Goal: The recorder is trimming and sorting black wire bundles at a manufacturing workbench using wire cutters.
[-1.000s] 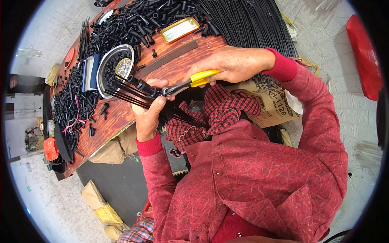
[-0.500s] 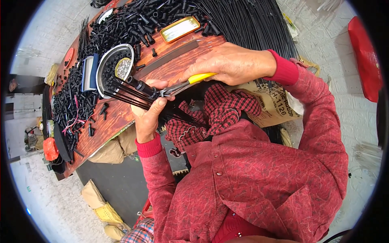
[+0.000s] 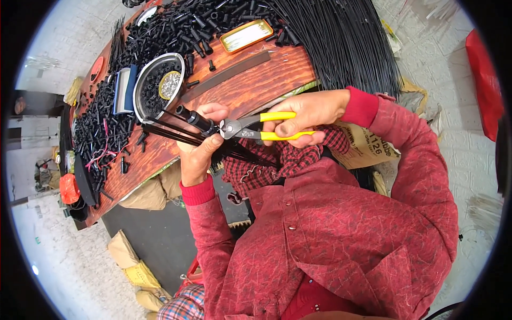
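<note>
The left hand [image 3: 198,152] pinches a short black tube [image 3: 198,122] between thumb and curled fingers, along with several thin black rods [image 3: 173,133] that run past both sides of the palm. The tube is held tilted over the near edge of the worktop [image 3: 274,72], just beside the metal bowl. The right hand [image 3: 309,120] is wrapped around the yellow handles of a pair of pliers [image 3: 249,133], the handles standing apart and the tips right at the tube's end; whether they bite on anything there cannot be told. On the worktop, the bowl [image 3: 137,98] stands near the near edge, holding small black pieces and a little yellow dish [image 3: 161,88] of silvery bits. Beside its left side is a blue-and-white box [image 3: 128,88]. A brown strip [image 3: 226,77] lies between the bowl and the right end, with a yellow-rimmed tin [image 3: 251,44] beyond it. Loose black tubes [image 3: 200,24] heap toward the far edge, smaller black parts [image 3: 93,130] and pink string [image 3: 105,152] toward the left corner, and a large bundle of long black rods [image 3: 341,45] covers the right end.
</note>
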{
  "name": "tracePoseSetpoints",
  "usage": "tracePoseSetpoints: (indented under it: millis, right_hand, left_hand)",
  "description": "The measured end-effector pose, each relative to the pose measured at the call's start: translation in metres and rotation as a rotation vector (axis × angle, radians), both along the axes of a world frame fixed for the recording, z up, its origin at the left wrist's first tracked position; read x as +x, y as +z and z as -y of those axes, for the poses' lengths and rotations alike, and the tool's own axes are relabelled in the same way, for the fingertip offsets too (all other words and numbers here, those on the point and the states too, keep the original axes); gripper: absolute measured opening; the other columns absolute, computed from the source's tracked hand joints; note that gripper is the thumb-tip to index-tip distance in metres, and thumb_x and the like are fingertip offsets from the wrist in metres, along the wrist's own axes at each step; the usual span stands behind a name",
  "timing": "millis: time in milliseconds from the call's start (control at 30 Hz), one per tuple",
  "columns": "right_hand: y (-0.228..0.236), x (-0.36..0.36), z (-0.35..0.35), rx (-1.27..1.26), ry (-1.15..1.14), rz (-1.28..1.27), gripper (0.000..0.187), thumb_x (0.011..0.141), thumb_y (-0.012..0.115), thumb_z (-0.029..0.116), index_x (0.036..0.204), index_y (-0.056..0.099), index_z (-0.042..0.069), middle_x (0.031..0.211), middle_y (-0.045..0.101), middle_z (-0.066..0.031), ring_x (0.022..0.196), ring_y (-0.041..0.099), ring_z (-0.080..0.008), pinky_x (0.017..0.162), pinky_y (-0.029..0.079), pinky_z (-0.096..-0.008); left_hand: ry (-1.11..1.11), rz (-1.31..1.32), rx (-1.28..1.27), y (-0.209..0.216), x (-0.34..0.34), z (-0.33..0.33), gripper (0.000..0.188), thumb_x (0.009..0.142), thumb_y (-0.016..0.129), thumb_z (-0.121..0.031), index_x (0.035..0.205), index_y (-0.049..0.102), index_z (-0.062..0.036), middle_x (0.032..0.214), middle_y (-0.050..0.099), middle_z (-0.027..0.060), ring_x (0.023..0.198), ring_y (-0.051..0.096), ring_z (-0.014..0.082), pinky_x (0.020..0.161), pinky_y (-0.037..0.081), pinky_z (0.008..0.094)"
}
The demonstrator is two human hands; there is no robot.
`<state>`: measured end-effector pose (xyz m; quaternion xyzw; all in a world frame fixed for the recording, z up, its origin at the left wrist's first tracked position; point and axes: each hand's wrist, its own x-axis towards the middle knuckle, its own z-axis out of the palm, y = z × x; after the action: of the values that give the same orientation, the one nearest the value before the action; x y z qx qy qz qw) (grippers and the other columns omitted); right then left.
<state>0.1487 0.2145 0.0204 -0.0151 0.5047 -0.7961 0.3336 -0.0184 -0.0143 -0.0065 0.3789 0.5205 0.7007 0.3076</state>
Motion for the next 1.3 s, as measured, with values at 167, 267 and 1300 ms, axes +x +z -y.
tracePoseSetpoints:
  millis: [167,267,1300]
  right_hand:
    - [-0.017,0.005,-0.001,-0.247,0.045,0.137,0.054,0.092,0.067,0.041,0.12,0.049,-0.002,0.057,0.049,-0.0029,0.038,0.044,-0.0085,0.034,0.035,-0.0217]
    - [0.013,0.005,0.003,0.34,-0.12,-0.037,0.055,0.083,0.078,0.026,0.123,0.051,-0.001,0.073,0.062,-0.0065,0.045,0.052,-0.0069,0.04,0.041,-0.0186]
    - [0.007,0.007,0.011,1.38,-0.37,-1.054,0.027,0.083,0.069,0.016,0.105,0.057,0.006,0.084,0.063,-0.0113,0.075,0.065,-0.0324,0.061,0.051,-0.0414]
  left_hand:
    - [0.02,0.056,-0.026,-0.005,0.001,-0.001,0.048,0.075,0.082,-0.02,0.11,0.063,0.0069,0.109,0.064,0.0133,0.101,0.062,0.0223,0.091,0.047,0.0342]
    - [0.054,0.067,-0.007,-0.004,0.003,0.004,0.043,0.078,0.08,-0.015,0.11,0.062,0.0065,0.107,0.064,0.0134,0.096,0.064,0.0211,0.085,0.052,0.0326]
    - [0.147,0.127,-0.002,-0.004,0.004,-0.008,0.041,0.083,0.076,-0.012,0.116,0.058,0.0061,0.112,0.064,0.0166,0.084,0.067,0.0206,0.076,0.057,0.0324]
